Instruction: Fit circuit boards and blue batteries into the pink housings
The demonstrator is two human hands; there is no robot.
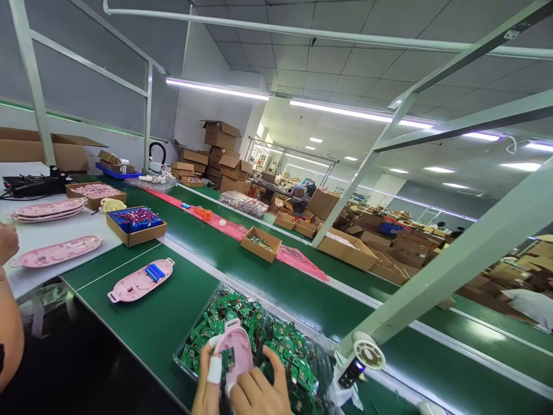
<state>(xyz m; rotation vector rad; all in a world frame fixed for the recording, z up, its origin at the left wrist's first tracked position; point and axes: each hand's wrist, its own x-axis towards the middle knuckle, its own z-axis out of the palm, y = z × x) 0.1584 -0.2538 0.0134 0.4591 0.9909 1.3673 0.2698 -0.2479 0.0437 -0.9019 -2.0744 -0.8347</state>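
Observation:
At the bottom middle, my left hand [210, 372], with white wraps on its fingers, grips a pink plastic housing half [237, 341]. A small green circuit board [228, 362] sits inside that shell. My right hand [263, 386] is curled against the shell's lower right side. A narrow dark shape shows beside its index finger; what those fingers hold is unclear. Right behind both hands lies a clear plastic tray [184, 351] heaped with green circuit boards [242, 308]. Left of it, another pink housing half [129, 287] lies on the green bench with a blue battery pack [154, 273] inside.
At left, another person's arm [8, 323] is beside more pink shells [60, 252]. A carton of blue battery packs [136, 226] stands near them. Across the bench sits a carton with boards [261, 244]. A slanted metal post [432, 276] and a white spool [368, 354] stand at right.

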